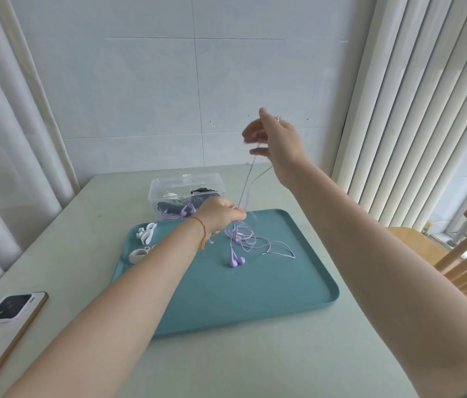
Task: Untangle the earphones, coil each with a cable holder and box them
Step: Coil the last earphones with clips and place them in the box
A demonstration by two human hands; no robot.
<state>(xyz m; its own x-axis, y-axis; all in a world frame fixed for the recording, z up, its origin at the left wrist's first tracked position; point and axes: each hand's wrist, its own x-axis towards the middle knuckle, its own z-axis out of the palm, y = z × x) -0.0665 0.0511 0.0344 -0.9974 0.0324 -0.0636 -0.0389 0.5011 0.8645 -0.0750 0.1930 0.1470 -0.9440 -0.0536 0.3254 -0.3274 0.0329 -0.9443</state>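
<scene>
While a phone (5, 326) lies left of the teal tray (255, 297), purple earphones (236, 261) rest mid-tray. Left hand (218, 215) pinches their cable; right hand (275, 142) pinches it higher. Behind the tray sits the box (169, 186).

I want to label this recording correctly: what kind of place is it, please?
Probably a room in a home, not a workshop: a plain table set against a white wall, a wooden chair beside it, and long curtains at the window.
</scene>
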